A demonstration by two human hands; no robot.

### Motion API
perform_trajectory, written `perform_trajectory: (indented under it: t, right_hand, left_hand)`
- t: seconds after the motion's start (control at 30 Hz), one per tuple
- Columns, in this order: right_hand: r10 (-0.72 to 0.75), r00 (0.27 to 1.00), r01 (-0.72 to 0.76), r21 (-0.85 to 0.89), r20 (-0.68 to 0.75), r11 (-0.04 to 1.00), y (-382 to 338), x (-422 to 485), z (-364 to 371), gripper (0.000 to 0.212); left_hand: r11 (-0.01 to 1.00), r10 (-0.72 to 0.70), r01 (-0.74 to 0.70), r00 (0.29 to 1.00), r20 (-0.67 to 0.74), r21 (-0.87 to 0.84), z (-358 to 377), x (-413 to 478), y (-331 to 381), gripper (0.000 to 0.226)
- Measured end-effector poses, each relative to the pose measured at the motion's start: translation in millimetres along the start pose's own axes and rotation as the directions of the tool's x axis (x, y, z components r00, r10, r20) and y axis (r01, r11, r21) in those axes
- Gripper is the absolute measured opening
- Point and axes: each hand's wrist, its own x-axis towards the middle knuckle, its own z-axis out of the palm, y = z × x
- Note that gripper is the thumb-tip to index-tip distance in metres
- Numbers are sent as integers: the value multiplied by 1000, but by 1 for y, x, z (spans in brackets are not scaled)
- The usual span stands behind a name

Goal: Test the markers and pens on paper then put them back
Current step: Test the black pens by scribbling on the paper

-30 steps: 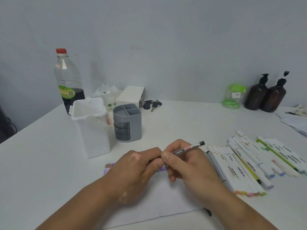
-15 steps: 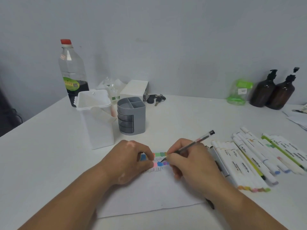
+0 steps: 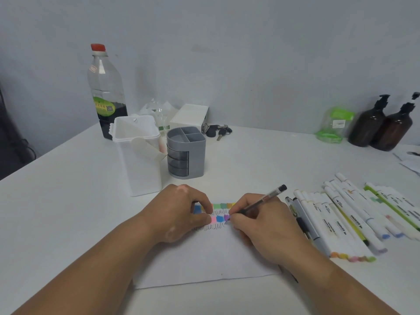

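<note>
Where the pen sits: slim clear-barrelled plastic pen [image 3: 261, 202] pinched low in right hand [image 3: 261, 226], tip on flat white paper sheet [image 3: 204, 258].
Left hand [image 3: 179, 210]: fingers curled, resting on the sheet; whether they enclose anything, cannot tell.
Hands: near each other, not touching.
Handling: probably light, stiff, smooth-sided; grip low, near the tip.

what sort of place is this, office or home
Likely a makeshift desk at home or in a small office: a white table against a grey wall holds a grey plastic pen organiser, a bunch of keys and brown pump bottles.
</note>
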Motion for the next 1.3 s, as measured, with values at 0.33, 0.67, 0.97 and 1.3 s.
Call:
perform_trajectory:
  t: [0.33, 0.67, 0.97, 1.3]
  right_hand:
    - [3, 1000, -3, -74, -5, 997, -1, 1, -1, 15]
    - [15, 999, -19, -117, -41, 993, -3, 0, -4, 14]
    - [6, 952, 34, 127, -306, 991, -1, 4, -21, 14]
    - [143, 983, 4, 795, -114, 606, 4, 5, -45, 33]
  left_hand:
    - [1000, -13, 13, 1000, -1, 10, 1, 0, 1, 15]
    - [999, -29, 29, 1000, 4, 12, 0, 0, 3, 12]
    - [996, -69, 63, 993, -97, -60, 1, 0, 2, 28]
    - [791, -199, 51, 964, -178, -609, -9, -1, 11, 16]
